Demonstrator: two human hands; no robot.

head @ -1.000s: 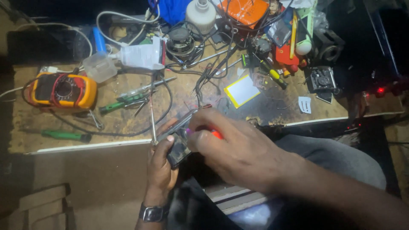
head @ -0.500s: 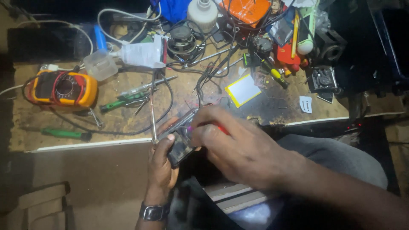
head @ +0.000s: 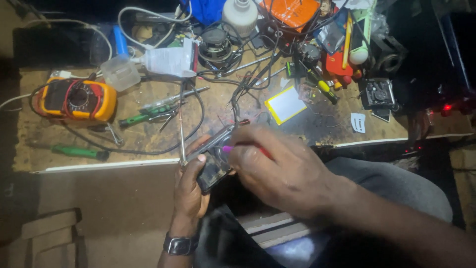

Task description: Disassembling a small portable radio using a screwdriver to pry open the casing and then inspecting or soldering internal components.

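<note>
Worktable (head: 148, 154): bare wood, matt, rough and stained, edged along the near side with a pale strip. Multimeter (head: 77, 99) at far left: glossy yellow-orange plastic shell around a dark matt face. Two screwdrivers (head: 79, 152) with green plastic handles (smooth, slightly shiny) and dull metal shafts. Small dark device (head: 213, 171), gripped by the left hand (head: 191, 191): black plastic casing, scuffed, with a bright metal strip along its far edge. Red-handled tool (head: 248, 148) under the right hand (head: 282, 171): glossy plastic. Yellow-bordered card (head: 285, 105): matt white, seemingly paper. White bottle (head: 240, 15) at the far side: smooth plastic. Wristwatch (head: 181, 244): dark strap, material not determinable.
</note>
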